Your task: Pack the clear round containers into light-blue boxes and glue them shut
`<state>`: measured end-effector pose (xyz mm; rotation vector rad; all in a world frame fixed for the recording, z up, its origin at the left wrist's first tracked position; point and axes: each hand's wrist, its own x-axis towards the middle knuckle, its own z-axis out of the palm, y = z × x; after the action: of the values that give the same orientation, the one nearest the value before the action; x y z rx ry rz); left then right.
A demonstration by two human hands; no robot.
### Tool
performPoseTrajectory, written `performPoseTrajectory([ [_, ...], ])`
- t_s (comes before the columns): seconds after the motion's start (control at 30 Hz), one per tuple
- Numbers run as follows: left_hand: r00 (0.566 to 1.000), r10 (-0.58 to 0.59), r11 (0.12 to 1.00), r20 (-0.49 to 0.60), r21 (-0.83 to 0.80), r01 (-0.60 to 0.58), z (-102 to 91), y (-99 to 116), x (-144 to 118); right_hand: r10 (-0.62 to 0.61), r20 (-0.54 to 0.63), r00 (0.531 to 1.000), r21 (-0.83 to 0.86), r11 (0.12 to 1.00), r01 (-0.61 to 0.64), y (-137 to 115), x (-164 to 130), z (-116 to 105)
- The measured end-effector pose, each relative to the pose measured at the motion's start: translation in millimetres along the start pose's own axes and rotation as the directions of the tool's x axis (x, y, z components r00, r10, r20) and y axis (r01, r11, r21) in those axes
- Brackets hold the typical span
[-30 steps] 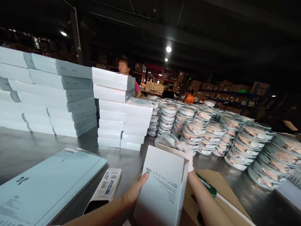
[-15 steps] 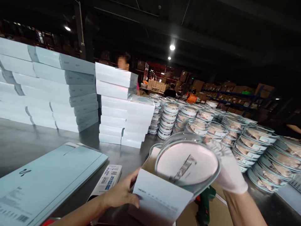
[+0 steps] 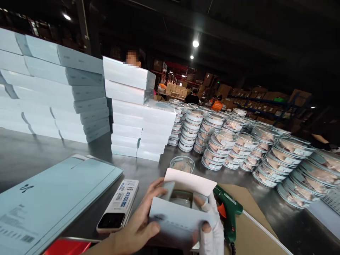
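Observation:
My left hand (image 3: 140, 219), bare, grips the left side of an open white carton (image 3: 175, 217), thumb on its near wall. My right hand (image 3: 214, 225), in a white glove with bare fingertips, closes on the carton's right side. Within the carton the rim of a clear round container (image 3: 182, 199) shows between the raised flaps; the rest of it is hidden. Just right of my gloved hand lies a green glue gun (image 3: 231, 212) with an orange trigger, on brown cardboard (image 3: 253, 219). Behind the carton stands another round container (image 3: 182, 164).
Flat light-blue cartons (image 3: 53, 198) lie at left, beside a white-and-black boxy device (image 3: 118, 205) with blue lettering. White boxes (image 3: 143, 131) are stacked behind. Piles of round containers (image 3: 271, 166) fill the right. Other people are farther back.
The round container has gone from my raised right hand down into the carton. My right hand has moved down and left onto the carton's side. My left hand still holds it.

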<state>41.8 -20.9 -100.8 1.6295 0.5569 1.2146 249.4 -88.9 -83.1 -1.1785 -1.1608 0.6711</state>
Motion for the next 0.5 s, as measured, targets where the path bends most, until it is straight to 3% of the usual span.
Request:
performPoseTrajectory([
  [0.13,0.976,-0.101,0.989,-0.194,0.090,0.120,14.4,-1,1,0.103,-0.211,0.972,-0.032,0.993,-0.112,-8,-2,20],
  [0.23,0.953,-0.142,0.981,-0.268,0.087,0.171,16.2,9,6,-0.013,-0.213,0.977,0.029,0.999,0.019,-19,1,32],
  [0.3,0.963,-0.164,0.972,-0.215,0.131,0.195,10.4,19,11,-0.065,-0.160,0.985,0.048,0.996,0.074,-24,4,26],
  [0.37,0.977,-0.196,0.955,-0.083,0.210,0.209,0.2,27,17,-0.032,-0.077,0.996,-0.035,0.999,0.029,-24,10,1],
  [0.43,0.975,-0.217,0.944,0.052,0.264,0.196,-11.5,31,23,0.037,-0.068,0.997,-0.269,0.962,-0.055,-23,19,-41],
  [0.5,0.969,-0.207,0.944,0.134,0.289,0.162,-21.7,31,27,0.082,-0.199,0.977,-0.529,0.830,-0.178,-19,29,-90],
])
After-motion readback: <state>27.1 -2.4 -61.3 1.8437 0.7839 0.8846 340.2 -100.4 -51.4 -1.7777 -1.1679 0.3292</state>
